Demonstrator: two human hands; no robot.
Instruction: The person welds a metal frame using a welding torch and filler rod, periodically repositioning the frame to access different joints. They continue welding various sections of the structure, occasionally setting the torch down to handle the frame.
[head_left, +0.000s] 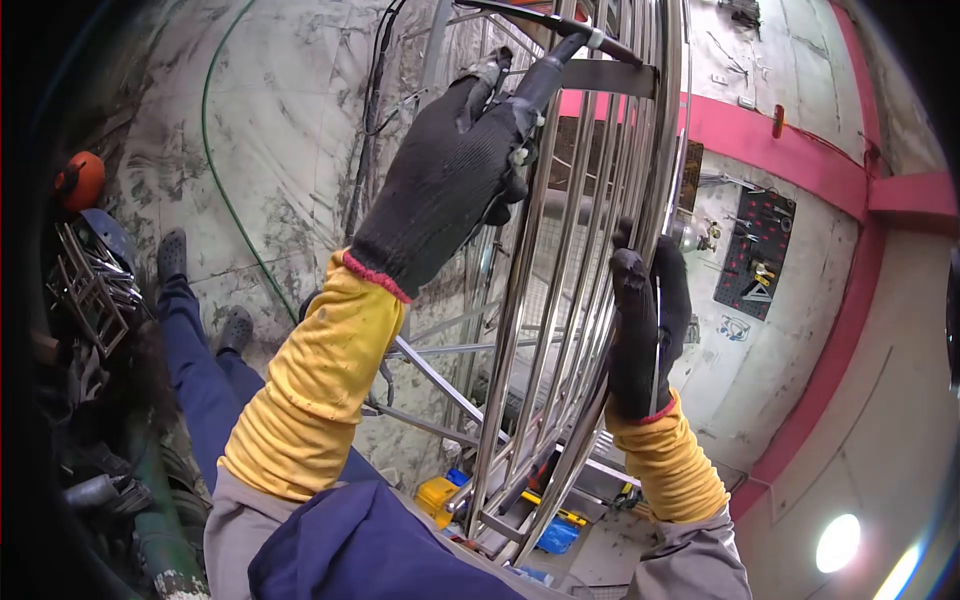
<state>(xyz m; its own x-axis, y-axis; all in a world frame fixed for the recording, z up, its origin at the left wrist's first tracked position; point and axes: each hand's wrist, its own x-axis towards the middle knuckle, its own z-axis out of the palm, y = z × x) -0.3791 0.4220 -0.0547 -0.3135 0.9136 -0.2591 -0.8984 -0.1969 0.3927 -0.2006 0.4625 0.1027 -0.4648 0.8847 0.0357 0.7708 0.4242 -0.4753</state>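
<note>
My left hand (440, 190), in a black knit glove, is closed around a black-handled tool (548, 72) with a long dark crosspiece at its far end. That end lies over the upper part of a shiny metal grille (545, 330) made of long parallel tubes. The exact kind of tool cannot be made out. Lower on the right, my gloved right hand (645, 320) grips the grille's outer rail. A thin bright strip runs along its fingers. Yellow cuffs (310, 390) cover both of my forearms.
A green hose (212, 150) crosses the stained floor. Legs in navy trousers (195, 345) extend on the left beside metal scraps (95, 280) and an orange round object (80, 180). A black tool board (757, 250) and pink beams (820, 160) are to the right. Yellow bins (437, 498) stand below.
</note>
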